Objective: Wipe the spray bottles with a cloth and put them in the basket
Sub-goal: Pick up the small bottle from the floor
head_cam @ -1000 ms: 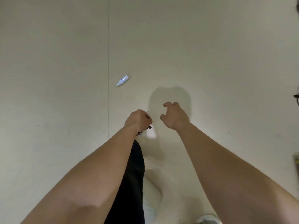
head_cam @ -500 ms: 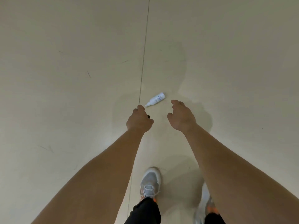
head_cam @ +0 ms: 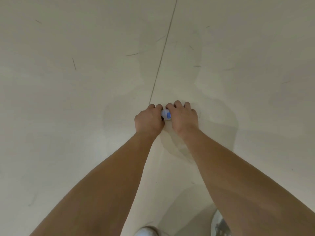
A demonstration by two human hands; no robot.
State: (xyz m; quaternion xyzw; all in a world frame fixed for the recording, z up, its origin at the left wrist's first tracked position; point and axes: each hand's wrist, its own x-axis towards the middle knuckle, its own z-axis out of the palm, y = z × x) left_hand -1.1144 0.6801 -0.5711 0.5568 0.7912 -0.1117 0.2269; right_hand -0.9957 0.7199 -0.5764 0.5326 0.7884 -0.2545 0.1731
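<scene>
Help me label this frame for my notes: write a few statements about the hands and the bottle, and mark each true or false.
1. The left hand and right hand are both at the bottle. True.
2. The bottle sits in a basket. False: it is between the hands, low over the floor.
3. The bottle has a blue label. True.
4. The right hand is raised well clear of the bottle. False: its fingers curl over it.
5. A shoe shows at the bottom edge. True.
</scene>
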